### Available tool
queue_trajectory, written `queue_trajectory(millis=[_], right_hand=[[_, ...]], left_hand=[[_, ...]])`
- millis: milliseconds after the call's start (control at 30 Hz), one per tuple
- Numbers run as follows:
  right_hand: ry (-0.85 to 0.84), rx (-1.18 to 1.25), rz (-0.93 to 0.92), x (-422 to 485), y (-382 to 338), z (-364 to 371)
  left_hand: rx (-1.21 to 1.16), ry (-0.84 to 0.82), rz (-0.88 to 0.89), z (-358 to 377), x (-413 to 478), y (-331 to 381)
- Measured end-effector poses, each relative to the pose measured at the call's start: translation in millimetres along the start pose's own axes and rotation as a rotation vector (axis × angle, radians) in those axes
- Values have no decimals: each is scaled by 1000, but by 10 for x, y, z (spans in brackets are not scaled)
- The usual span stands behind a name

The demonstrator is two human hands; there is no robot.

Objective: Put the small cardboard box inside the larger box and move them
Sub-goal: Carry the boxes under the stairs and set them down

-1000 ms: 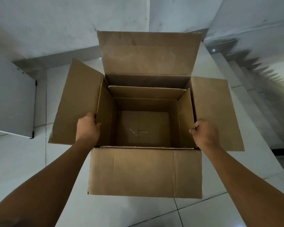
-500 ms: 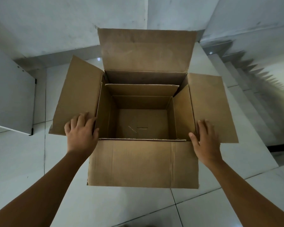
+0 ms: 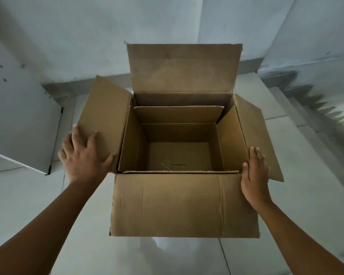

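Observation:
The larger cardboard box (image 3: pixel 184 205) stands on the tiled floor with all its flaps open. The small cardboard box (image 3: pixel 178 155) sits inside it, also open and empty, its flaps upright against the larger box's walls. My left hand (image 3: pixel 83 155) lies flat with spread fingers against the outside of the larger box's left flap. My right hand (image 3: pixel 254 175) is flat against the right side at the near right corner, fingers straight. Neither hand grips anything.
A pale tiled floor (image 3: pixel 28 205) surrounds the box. A white panel (image 3: pixel 18 126) leans at the left. A staircase (image 3: pixel 316 108) descends at the right. Grey walls rise behind the box.
Both hands let go of the box rims, opened and moved outward to the flaps' outer sides. The box now rests lower, farther from me.

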State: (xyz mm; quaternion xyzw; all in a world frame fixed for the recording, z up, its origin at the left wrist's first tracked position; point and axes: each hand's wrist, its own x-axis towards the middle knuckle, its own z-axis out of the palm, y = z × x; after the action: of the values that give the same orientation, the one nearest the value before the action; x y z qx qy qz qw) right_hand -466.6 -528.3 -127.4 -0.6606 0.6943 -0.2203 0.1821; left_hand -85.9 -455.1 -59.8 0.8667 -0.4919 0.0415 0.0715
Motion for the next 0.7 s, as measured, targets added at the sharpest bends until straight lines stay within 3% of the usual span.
queue_trajectory(millis=[433, 700], right_hand=[[51, 16, -186, 1011, -1081, 882], [43, 45, -249, 1165, -1527, 1210]], left_hand=[[150, 140, -46, 124, 830, -751], [208, 181, -100, 257, 768, -885]])
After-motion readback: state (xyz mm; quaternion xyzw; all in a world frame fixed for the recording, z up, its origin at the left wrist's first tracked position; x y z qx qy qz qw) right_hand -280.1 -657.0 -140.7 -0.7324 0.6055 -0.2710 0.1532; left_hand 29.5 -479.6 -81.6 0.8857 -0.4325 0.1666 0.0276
